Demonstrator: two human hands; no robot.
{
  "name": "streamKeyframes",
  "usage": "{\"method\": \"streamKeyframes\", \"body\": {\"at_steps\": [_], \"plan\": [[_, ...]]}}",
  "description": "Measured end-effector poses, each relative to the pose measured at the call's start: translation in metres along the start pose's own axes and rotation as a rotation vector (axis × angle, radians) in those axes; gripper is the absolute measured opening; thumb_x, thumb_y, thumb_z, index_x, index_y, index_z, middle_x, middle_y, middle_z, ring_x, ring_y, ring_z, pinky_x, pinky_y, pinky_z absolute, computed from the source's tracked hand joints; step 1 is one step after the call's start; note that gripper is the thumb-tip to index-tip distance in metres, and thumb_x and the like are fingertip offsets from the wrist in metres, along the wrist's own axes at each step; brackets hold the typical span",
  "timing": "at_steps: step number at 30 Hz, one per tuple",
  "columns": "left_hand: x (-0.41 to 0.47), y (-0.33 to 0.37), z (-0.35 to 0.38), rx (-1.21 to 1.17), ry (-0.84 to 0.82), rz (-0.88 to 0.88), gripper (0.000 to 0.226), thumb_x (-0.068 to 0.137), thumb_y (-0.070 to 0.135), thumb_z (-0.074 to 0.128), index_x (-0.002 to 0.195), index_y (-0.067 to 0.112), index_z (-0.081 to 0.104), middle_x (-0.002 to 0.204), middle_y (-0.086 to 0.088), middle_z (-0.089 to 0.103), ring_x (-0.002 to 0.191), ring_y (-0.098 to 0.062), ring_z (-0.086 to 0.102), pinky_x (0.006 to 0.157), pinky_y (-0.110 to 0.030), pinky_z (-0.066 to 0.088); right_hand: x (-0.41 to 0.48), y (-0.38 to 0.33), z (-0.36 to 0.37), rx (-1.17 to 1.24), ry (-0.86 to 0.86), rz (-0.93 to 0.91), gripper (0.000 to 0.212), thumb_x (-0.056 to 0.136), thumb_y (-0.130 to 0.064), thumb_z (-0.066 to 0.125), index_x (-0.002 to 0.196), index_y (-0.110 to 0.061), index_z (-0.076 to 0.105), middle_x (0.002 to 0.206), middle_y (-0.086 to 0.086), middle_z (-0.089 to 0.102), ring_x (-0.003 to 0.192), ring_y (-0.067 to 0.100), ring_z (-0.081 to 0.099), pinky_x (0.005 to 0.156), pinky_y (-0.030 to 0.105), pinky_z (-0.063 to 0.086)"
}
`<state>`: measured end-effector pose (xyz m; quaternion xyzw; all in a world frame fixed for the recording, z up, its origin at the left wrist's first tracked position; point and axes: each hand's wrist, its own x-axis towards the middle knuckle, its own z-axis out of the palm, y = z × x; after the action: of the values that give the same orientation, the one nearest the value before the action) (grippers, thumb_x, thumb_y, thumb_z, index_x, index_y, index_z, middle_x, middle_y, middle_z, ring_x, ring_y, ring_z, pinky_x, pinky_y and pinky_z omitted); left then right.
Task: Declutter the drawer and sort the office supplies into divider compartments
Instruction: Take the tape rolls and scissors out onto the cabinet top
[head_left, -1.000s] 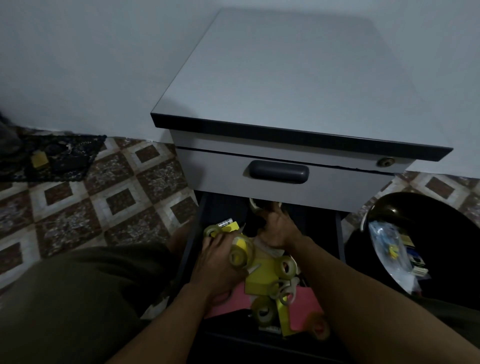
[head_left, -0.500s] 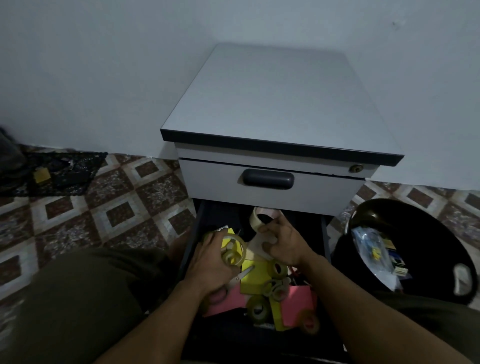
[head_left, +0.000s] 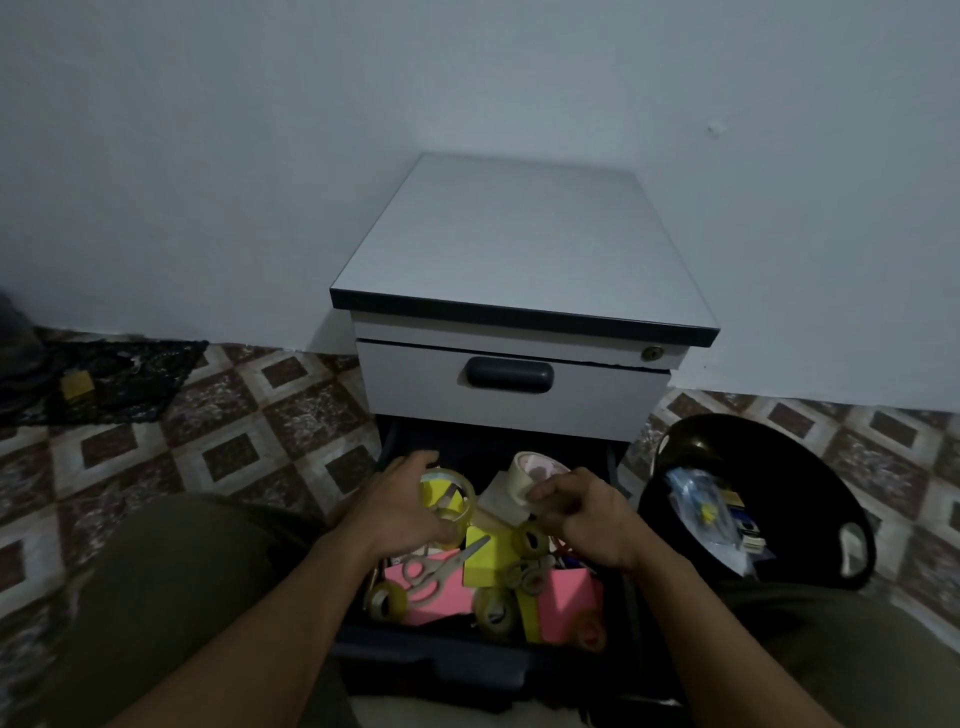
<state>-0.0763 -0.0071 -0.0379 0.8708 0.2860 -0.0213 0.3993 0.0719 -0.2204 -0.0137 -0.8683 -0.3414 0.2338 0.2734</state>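
Observation:
The lower drawer of a grey cabinet stands pulled out, dark inside and full of clutter. My left hand grips a clear tape roll above the drawer's left side. My right hand holds a beige masking tape roll together with a pale flat pad. Below them lie scissors on pink paper, yellow sticky notes and several small tape rolls. No divider compartments show.
The grey cabinet stands against the wall with its upper drawer closed. A black bin holding plastic-wrapped items sits to the right. Patterned floor tiles lie left, with a dark cloth far left. My knees flank the drawer.
My head has pulled back, so the cabinet looks smaller. Both hands have risen out of the drawer, each lifting a tape roll; the right hand also brought up the pale pad.

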Motion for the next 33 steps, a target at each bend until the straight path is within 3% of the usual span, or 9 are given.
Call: {"method": "streamKeyframes", "body": {"at_steps": [9, 16, 21, 25, 33], "plan": [[-0.036, 0.043, -0.05, 0.025, 0.056, 0.174, 0.106, 0.061, 0.042, 0.091, 0.15, 0.03, 0.034, 0.149, 0.005, 0.042, 0.133, -0.012, 0.043, 0.107, -0.035, 0.043, -0.043, -0.043, -0.041, 0.059, -0.015, -0.11, 0.029, 0.084, -0.021, 0.071, 0.107, -0.039, 0.071, 0.113, -0.013, 0.051, 0.103, 0.006, 0.056, 0.093, 0.027, 0.05], [-0.052, 0.079, -0.107, -0.039, 0.11, 0.231, 0.105, 0.05, 0.058, 0.084, 0.143, 0.048, 0.036, 0.143, 0.019, 0.047, 0.124, -0.004, 0.051, 0.101, -0.033, 0.05, -0.063, -0.093, -0.1, 0.136, 0.047, -0.297, 0.028, 0.087, -0.018, 0.068, 0.102, -0.042, 0.071, 0.109, -0.019, 0.055, 0.093, 0.001, 0.063, 0.086, 0.026, 0.055], [-0.04, 0.107, -0.148, -0.064, 0.207, 0.304, 0.101, 0.055, 0.055, 0.088, 0.143, 0.04, 0.042, 0.139, 0.013, 0.052, 0.122, -0.003, 0.053, 0.098, -0.026, 0.048, -0.051, -0.119, -0.137, 0.107, 0.137, -0.4, 0.029, 0.085, -0.023, 0.067, 0.105, -0.043, 0.069, 0.112, -0.02, 0.054, 0.103, 0.007, 0.06, 0.092, 0.035, 0.051], [-0.006, 0.124, -0.176, -0.018, 0.314, 0.307, 0.092, 0.065, 0.044, 0.09, 0.144, 0.035, 0.043, 0.141, 0.005, 0.051, 0.121, -0.012, 0.053, 0.097, -0.028, 0.043, -0.018, -0.133, -0.158, 0.049, 0.187, -0.437, 0.033, 0.085, -0.017, 0.065, 0.103, -0.044, 0.07, 0.115, -0.019, 0.053, 0.103, 0.006, 0.059, 0.09, 0.031, 0.052], [0.099, 0.136, -0.21, 0.035, 0.385, 0.238, 0.092, 0.063, 0.048, 0.088, 0.142, 0.032, 0.045, 0.134, -0.002, 0.052, 0.11, -0.019, 0.055, 0.09, -0.03, 0.044, 0.091, -0.146, -0.177, -0.196, 0.246, -0.417, 0.033, 0.083, -0.023, 0.064, 0.111, -0.04, 0.069, 0.122, -0.005, 0.051, 0.098, 0.012, 0.055, 0.081, 0.018, 0.042]]}}
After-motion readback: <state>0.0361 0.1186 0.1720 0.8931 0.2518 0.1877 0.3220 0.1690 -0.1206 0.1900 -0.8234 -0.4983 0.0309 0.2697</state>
